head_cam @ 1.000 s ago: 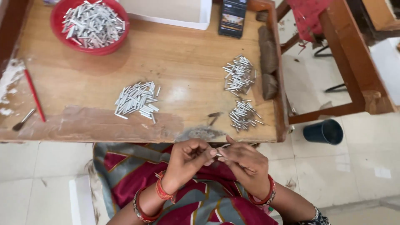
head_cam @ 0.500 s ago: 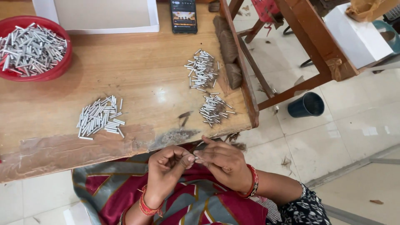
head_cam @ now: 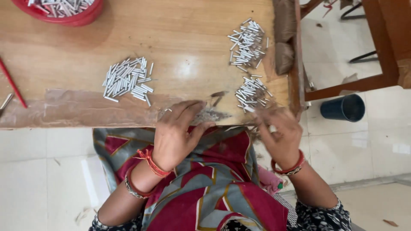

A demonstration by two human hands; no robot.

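Left hand (head_cam: 175, 134) spread loose at near table (head_cam: 77, 113) edge, steadying grey fluff (head_cam: 208, 114). Right hand (head_cam: 279, 136) blurred, grip unclear, beside near-right heap of small white tubes (head_cam: 252, 93), handy for picking.

Bright even daylight; glare patch on table (head_cam: 188, 68); right hand (head_cam: 278, 134) motion-blurred

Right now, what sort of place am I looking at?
Likely a small hand-assembly workshop: a worn wooden table with sorted piles of small white tubes, a red bowl holding more, and a tiled floor.
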